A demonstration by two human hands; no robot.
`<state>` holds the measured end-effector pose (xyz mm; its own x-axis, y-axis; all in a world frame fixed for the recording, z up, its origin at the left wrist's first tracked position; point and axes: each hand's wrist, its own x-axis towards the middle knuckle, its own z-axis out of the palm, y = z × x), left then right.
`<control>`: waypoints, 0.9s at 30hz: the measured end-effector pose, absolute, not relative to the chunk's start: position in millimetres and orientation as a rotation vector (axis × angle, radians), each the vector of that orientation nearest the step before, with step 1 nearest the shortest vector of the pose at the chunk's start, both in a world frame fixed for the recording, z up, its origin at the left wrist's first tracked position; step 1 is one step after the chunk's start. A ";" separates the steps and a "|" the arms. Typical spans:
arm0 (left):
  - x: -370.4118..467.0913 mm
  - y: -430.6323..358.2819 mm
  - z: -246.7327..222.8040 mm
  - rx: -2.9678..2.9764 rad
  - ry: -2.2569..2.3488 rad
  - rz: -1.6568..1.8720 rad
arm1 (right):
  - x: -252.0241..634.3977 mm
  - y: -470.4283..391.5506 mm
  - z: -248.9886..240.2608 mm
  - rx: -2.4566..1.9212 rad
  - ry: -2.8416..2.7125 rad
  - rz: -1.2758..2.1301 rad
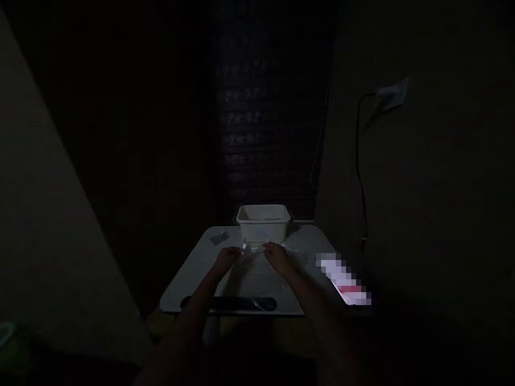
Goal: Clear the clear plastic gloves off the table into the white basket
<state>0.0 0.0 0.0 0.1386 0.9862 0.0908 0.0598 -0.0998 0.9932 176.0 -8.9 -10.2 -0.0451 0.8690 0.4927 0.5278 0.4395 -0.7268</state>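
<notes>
Hands, left (pixel 226 259) and right (pixel 277 255), reach forward, each grip apparently pinching a clear wrapper (pixel 254 249).

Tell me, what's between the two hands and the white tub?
Nothing much: in the head view, only a short bare strip of table separates the left hand and right hand, which pinch something small and clear, from the white tub.

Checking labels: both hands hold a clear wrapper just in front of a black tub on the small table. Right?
Not quite. The tub is white, not black; the head view shows it pale at the far edge of the table. The rest holds: left hand and right hand meet on a clear wrapper just in front of it.
</notes>
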 end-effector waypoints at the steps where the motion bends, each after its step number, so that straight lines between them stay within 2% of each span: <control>1: 6.2 -3.4 1.9 1.415 1.113 1.128 | 172.0 -11.3 -9.2 -1.181 -1.757 0.441; 6: 32.5 -15.7 15.3 1.423 1.101 1.115 | 164.3 -16.2 -0.7 -1.194 -1.842 0.356; 10: 46.2 -17.3 26.6 1.252 1.032 1.255 | 172.5 -13.6 8.8 -1.314 -1.727 0.338; 19: 58.3 -10.5 33.4 1.053 1.005 1.498 | 192.6 -11.5 13.0 -1.282 -1.648 0.316; 23: 61.0 -11.7 35.5 1.049 0.983 1.484 | 194.8 -13.9 16.1 -1.267 -1.607 0.432; 27: 63.7 -13.2 35.5 1.075 0.940 1.419 | 193.8 -20.7 24.2 -1.157 -1.577 0.734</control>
<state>63.7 -13.2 35.5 -0.0209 0.9931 0.1158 -0.2812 -0.1170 0.9525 193.8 -20.7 24.2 -0.0367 0.9302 0.3651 0.3201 0.3571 -0.8775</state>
